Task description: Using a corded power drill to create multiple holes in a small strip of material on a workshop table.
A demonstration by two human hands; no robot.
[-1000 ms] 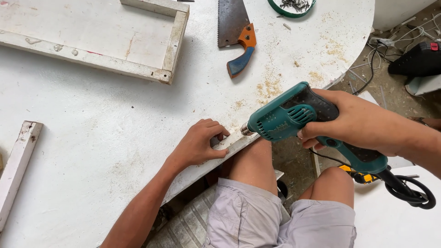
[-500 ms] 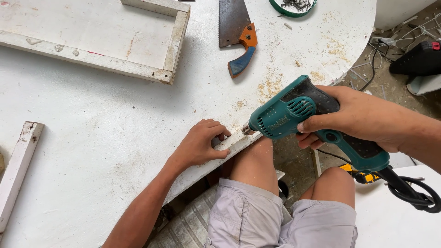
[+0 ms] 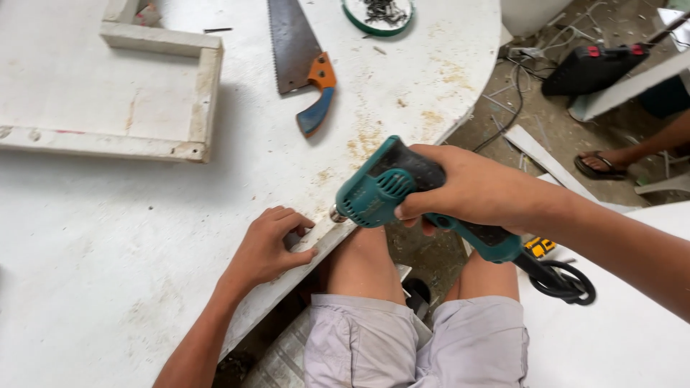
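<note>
Left hand (image 3: 269, 248) pressed flat (fingers curled), right hand (image 3: 478, 192) clenched.

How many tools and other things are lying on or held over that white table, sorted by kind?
Power drills: 1, teal drill, held in the right hand
Hand saws: 1, saw with orange and blue handle
Wooden frames: 1, white frame
Round dishes: 1, green-rimmed dish of small dark fasteners
Total: 4
The left hand presses the table edge.
</note>
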